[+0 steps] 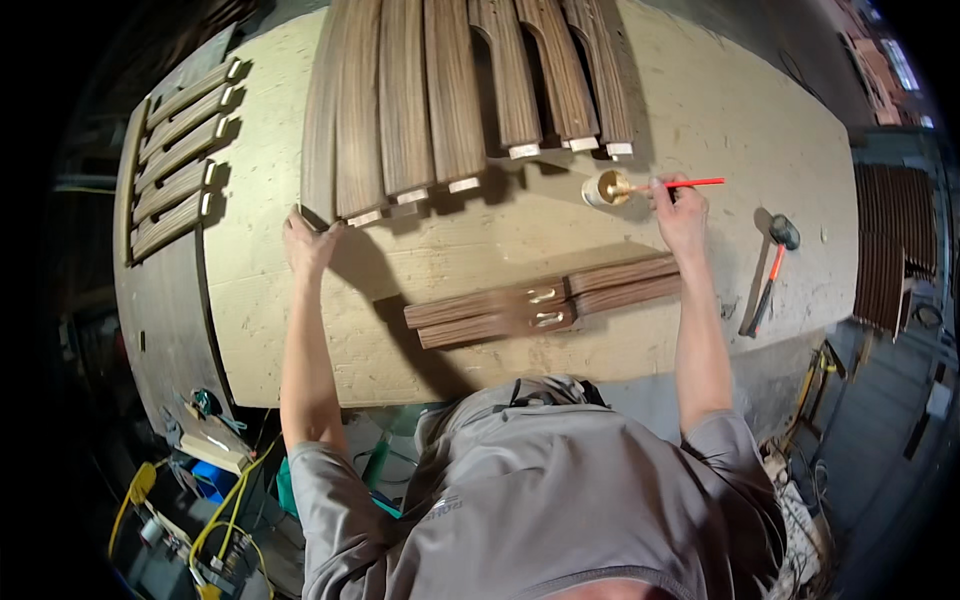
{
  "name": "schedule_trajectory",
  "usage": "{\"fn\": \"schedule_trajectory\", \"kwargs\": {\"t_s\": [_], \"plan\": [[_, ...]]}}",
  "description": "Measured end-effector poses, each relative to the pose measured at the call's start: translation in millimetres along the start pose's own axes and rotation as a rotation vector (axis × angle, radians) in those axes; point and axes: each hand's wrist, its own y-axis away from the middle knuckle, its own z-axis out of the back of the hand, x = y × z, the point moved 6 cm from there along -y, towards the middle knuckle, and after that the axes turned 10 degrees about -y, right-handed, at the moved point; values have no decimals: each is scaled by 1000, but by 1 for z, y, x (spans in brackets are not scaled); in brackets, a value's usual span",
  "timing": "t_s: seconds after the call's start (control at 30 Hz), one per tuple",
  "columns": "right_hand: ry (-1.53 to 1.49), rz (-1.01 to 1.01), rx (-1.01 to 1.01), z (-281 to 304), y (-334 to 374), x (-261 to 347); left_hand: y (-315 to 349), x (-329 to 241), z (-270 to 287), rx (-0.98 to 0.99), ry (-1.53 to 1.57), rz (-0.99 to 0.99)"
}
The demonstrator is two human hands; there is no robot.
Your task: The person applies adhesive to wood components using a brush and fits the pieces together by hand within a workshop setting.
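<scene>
My left hand [312, 242] grips the near end of the leftmost dark brown wooden board [345, 120], fingers and thumb around its corner. This board lies in a row with several others, pale tenons [464, 185] showing at their near ends. My right hand [680, 208] is closed on a brush with a red handle [700, 182]. The brush tip dips into a small round tub [590, 190] of cream-coloured paste, likely glue. Between my arms lie two notched wooden rails [470, 312], side by side, with cream paste in their mortises [547, 318].
A mallet [785, 232] with a black head and red-black handle lies right of my right hand. At the far left, a slatted wooden frame [185, 160] lies on the worktable [260, 340]. Stacked dark slats [893, 235] stand beyond the right edge; yellow cables [232, 500] hang lower left.
</scene>
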Motion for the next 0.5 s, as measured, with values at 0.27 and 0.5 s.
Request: {"fn": "schedule_trajectory", "kwargs": {"t_s": [0.27,0.5], "plan": [[-370,-408,-40,-5,6,-42,-26,-13,9,94,-117,8],[-540,-474,-186,-3,5,-33,-17,73,17,164,-133,80]]}}
